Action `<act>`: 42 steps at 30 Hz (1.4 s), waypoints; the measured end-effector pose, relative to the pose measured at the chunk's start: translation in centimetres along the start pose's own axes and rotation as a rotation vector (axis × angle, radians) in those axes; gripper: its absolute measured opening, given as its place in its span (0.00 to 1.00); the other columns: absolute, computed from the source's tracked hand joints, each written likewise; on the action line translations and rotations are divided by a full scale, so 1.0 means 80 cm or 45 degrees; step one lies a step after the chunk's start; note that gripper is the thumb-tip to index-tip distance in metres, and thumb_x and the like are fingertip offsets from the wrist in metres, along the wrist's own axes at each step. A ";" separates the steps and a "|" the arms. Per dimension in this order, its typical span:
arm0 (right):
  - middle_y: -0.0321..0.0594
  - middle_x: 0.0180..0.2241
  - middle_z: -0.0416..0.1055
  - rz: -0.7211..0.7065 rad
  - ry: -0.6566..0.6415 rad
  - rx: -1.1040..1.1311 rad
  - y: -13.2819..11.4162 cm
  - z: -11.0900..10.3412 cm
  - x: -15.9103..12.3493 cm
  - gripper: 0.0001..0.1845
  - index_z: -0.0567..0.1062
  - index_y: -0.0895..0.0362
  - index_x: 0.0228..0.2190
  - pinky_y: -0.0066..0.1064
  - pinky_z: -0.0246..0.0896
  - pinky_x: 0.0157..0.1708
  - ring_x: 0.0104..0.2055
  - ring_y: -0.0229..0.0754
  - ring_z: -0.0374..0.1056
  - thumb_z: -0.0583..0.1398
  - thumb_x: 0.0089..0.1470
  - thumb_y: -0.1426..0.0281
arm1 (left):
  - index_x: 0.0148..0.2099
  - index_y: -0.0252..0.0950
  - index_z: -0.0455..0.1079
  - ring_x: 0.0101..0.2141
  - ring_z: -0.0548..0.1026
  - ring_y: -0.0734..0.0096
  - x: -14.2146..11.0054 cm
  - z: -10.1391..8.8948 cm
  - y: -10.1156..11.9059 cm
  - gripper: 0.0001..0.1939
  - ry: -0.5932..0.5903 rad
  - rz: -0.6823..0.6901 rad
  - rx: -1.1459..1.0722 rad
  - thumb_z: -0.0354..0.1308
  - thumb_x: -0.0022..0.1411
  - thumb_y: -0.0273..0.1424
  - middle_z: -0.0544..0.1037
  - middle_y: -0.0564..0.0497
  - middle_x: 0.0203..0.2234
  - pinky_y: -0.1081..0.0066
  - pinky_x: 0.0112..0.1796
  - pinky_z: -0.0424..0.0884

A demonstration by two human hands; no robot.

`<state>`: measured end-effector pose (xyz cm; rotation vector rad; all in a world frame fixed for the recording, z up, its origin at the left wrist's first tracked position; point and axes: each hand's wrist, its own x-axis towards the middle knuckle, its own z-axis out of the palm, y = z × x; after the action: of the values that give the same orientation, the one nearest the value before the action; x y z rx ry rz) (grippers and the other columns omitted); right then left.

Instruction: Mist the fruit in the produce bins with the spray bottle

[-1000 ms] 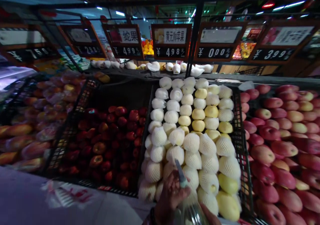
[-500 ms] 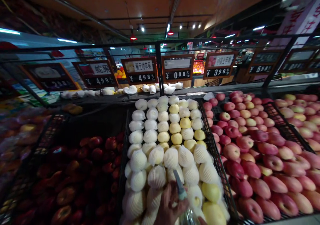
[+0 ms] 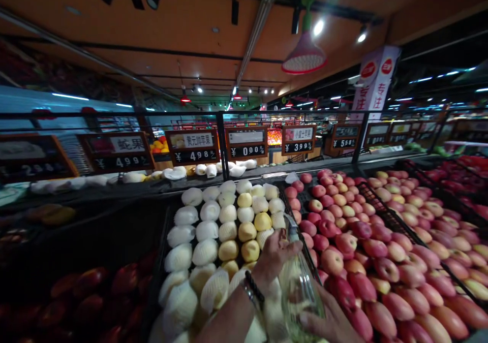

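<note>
A clear plastic bag (image 3: pixel 299 287), gathered into a narrow neck at its top, is between my two hands over the right side of the crate of pale yellow apples. My left hand (image 3: pixel 277 255), with a dark beaded bracelet at the wrist, is closed around the gathered neck, whose loose end (image 3: pixel 292 220) sticks up past the fingers. Lower down, my right hand (image 3: pixel 331 318) grips the bag's side, its thumb across the front. The bag's contents are hard to make out. Pale apples (image 3: pixel 249 250), many in white foam nets (image 3: pixel 181 257), lie beneath and beside my hands.
Pinkish-red apples (image 3: pixel 387 269) fill the display on the right, past a black crate wall. Dark red apples (image 3: pixel 124 282) lie in shadow to the left. Price signs (image 3: pixel 194 147) hang on a black rail behind, with foam nets (image 3: pixel 175 173) on the ledge below.
The view has tilted up and turned right. My left hand has reached farther forward with the bag's neck. More of the bag shows, and my right hand has come into clearer view on it.
</note>
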<state>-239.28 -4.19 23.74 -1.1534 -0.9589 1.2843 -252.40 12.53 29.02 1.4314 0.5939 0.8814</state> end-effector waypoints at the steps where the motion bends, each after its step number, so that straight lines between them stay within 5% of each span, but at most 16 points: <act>1: 0.45 0.57 0.82 -0.015 0.011 0.011 -0.004 0.001 0.014 0.35 0.82 0.48 0.57 0.54 0.72 0.62 0.64 0.66 0.75 0.78 0.50 0.51 | 0.47 0.37 0.79 0.40 0.74 0.65 0.013 -0.004 0.007 0.20 0.013 0.013 0.017 0.76 0.61 0.45 0.80 0.51 0.40 0.66 0.44 0.72; 5: 0.47 0.49 0.83 -0.116 -0.026 0.002 -0.023 0.012 0.060 0.39 0.82 0.54 0.54 0.53 0.73 0.56 0.54 0.62 0.77 0.78 0.47 0.47 | 0.44 0.35 0.81 0.39 0.77 0.62 0.048 -0.017 0.027 0.20 0.050 0.086 0.034 0.75 0.61 0.46 0.83 0.49 0.37 0.66 0.43 0.71; 9: 0.47 0.52 0.82 -0.169 -0.053 -0.039 -0.040 0.029 0.077 0.39 0.81 0.53 0.58 0.52 0.70 0.59 0.58 0.62 0.75 0.77 0.51 0.49 | 0.46 0.37 0.81 0.40 0.78 0.61 0.060 -0.032 0.029 0.21 0.107 0.114 0.017 0.76 0.59 0.47 0.83 0.50 0.39 0.65 0.45 0.73; 20: 0.40 0.44 0.80 -0.152 -0.177 0.029 -0.030 0.089 0.123 0.34 0.80 0.55 0.49 0.40 0.68 0.48 0.46 0.50 0.73 0.79 0.46 0.51 | 0.45 0.36 0.80 0.41 0.83 0.58 0.032 -0.105 0.045 0.23 0.268 0.130 -0.044 0.79 0.56 0.46 0.85 0.49 0.38 0.61 0.48 0.76; 24: 0.39 0.44 0.80 -0.167 -0.258 0.005 -0.033 0.125 0.141 0.32 0.80 0.55 0.49 0.39 0.68 0.48 0.45 0.48 0.73 0.79 0.48 0.54 | 0.49 0.39 0.80 0.48 0.83 0.53 0.009 -0.149 0.057 0.24 0.353 0.143 -0.011 0.78 0.57 0.47 0.87 0.45 0.47 0.57 0.54 0.75; 30: 0.39 0.46 0.83 -0.141 -0.503 0.069 -0.017 0.188 0.160 0.33 0.80 0.55 0.54 0.39 0.71 0.48 0.46 0.48 0.76 0.79 0.50 0.57 | 0.42 0.37 0.81 0.37 0.82 0.58 -0.045 -0.207 0.072 0.18 0.572 0.234 0.020 0.78 0.57 0.43 0.86 0.49 0.33 0.60 0.46 0.76; 34: 0.38 0.43 0.82 -0.075 -0.571 0.044 -0.008 0.224 0.161 0.31 0.80 0.55 0.51 0.38 0.71 0.47 0.44 0.47 0.75 0.79 0.49 0.58 | 0.44 0.37 0.81 0.41 0.84 0.56 -0.082 -0.235 0.076 0.20 0.726 0.206 0.021 0.77 0.59 0.47 0.88 0.47 0.37 0.62 0.45 0.75; 38: 0.38 0.44 0.82 0.009 -0.630 0.073 -0.002 0.247 0.143 0.33 0.81 0.53 0.51 0.40 0.72 0.48 0.46 0.49 0.75 0.80 0.46 0.57 | 0.49 0.38 0.81 0.50 0.85 0.51 -0.121 -0.252 0.072 0.25 0.757 0.126 0.005 0.77 0.59 0.50 0.89 0.43 0.50 0.62 0.45 0.76; 42: 0.41 0.50 0.83 0.090 -0.725 0.154 0.014 0.252 0.115 0.39 0.79 0.53 0.56 0.44 0.74 0.54 0.53 0.55 0.77 0.80 0.44 0.58 | 0.44 0.36 0.81 0.39 0.85 0.57 -0.163 -0.242 0.061 0.22 0.839 0.060 -0.027 0.77 0.59 0.49 0.88 0.47 0.36 0.65 0.38 0.77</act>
<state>-258.39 6.80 25.86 -0.7401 -1.2343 1.7509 -276.23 12.99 30.12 1.1224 1.0362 1.4049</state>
